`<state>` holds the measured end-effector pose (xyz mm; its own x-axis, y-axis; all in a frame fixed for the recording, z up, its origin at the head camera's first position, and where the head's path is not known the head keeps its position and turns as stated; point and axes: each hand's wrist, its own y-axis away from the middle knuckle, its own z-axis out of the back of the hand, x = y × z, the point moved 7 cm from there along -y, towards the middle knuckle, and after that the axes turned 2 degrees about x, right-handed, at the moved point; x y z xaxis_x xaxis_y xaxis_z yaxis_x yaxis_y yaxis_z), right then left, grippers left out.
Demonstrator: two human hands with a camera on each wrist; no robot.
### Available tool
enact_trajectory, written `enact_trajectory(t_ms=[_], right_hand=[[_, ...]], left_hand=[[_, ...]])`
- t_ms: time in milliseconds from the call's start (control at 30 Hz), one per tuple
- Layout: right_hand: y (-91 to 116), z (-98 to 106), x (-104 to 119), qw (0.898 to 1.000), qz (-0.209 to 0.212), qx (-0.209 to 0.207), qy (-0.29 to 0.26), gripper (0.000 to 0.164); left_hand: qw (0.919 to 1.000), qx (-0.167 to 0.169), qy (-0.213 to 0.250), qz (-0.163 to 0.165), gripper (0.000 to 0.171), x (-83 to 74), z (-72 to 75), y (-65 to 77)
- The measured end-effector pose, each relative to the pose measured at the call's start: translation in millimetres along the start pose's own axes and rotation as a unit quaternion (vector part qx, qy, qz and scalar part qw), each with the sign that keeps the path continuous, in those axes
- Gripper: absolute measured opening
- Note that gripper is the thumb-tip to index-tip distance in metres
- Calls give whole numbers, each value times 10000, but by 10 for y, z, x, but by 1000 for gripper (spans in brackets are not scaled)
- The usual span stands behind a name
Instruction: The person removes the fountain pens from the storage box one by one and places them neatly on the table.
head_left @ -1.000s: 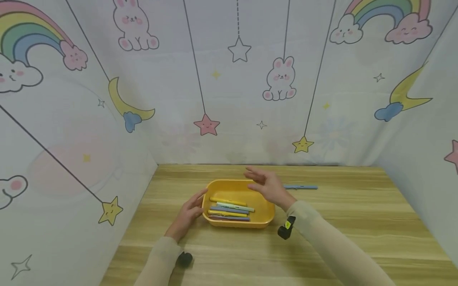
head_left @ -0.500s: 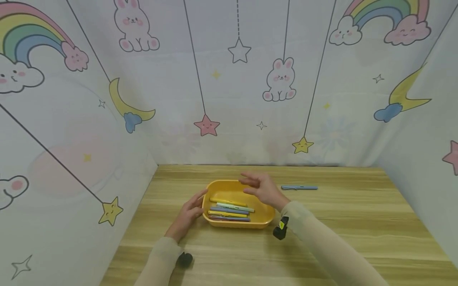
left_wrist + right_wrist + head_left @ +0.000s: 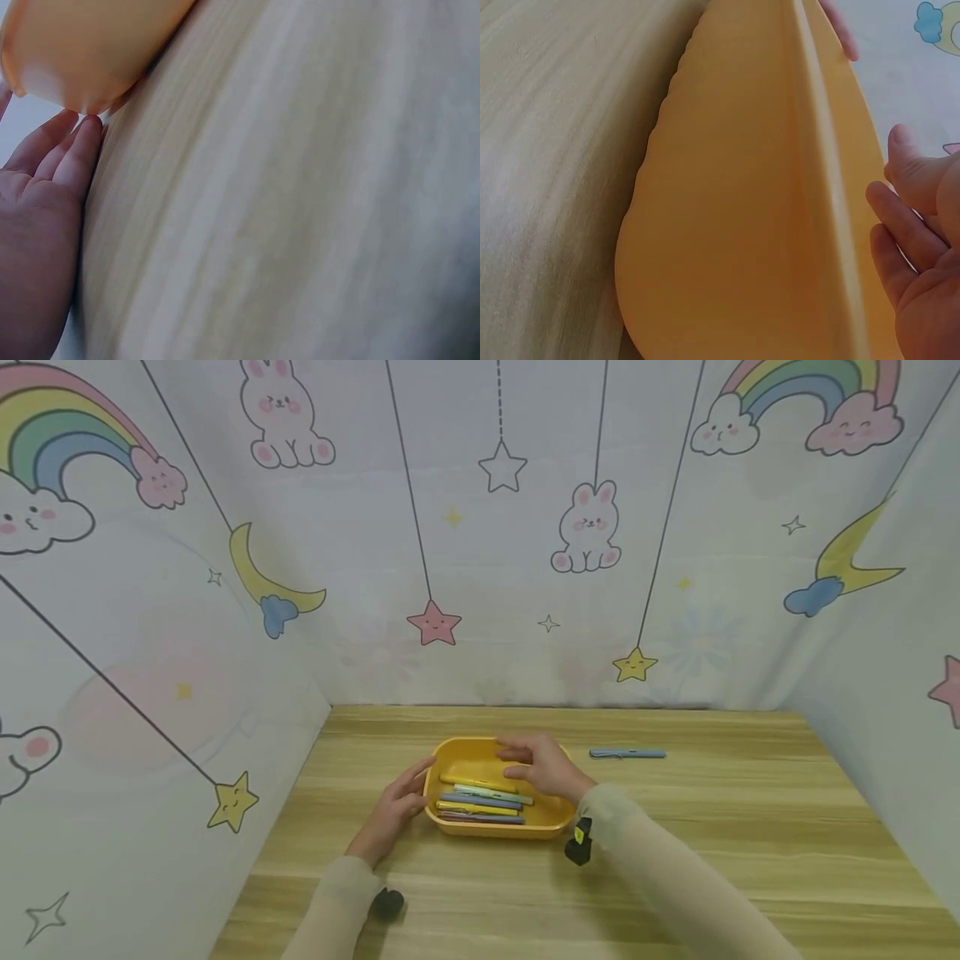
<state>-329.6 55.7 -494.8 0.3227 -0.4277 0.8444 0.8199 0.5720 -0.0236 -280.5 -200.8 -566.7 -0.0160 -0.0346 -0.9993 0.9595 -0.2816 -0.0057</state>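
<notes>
A yellow plastic basket [image 3: 506,832] stands on the table with several capped pens lying across its left half, among them a yellow pen [image 3: 480,782], a pale green pen [image 3: 495,795] and a blue pen [image 3: 480,802]. My left hand [image 3: 392,812] rests its extended fingers against the basket's left end; the left wrist view shows the fingertips at its outer wall. Above the basket's right half hovers my right hand [image 3: 546,766], fingers loosely bent and nothing seen between them. In the right wrist view its fingers [image 3: 904,225] are near the rim, apart from the pens.
A single blue-grey pen [image 3: 627,753] lies on the wooden table [image 3: 735,827], right of the basket and behind my right forearm. A printed white curtain [image 3: 495,660] closes off the back and sides of the table.
My right hand has moved left and slightly down, from near the loose blue-grey pen to over the basket, uncovering that pen. The left hand, basket and pens stay put.
</notes>
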Motion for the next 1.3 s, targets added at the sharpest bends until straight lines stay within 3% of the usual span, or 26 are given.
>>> enact_trajectory(t_ms=[267,600,1300], right_hand=[[-27,-71,5,9992,-137,240,304,59],[-76,-211,-62,9966,-398,695,191,60],[-88,-294,-106,9959,-365,801,218,61]], left_hand=[[10000,-4,-57,7,69,-14,-2,1],[10000,-53,-13,17,68,-6,8,7],[9999,91,50,64,69,-15,4,14]])
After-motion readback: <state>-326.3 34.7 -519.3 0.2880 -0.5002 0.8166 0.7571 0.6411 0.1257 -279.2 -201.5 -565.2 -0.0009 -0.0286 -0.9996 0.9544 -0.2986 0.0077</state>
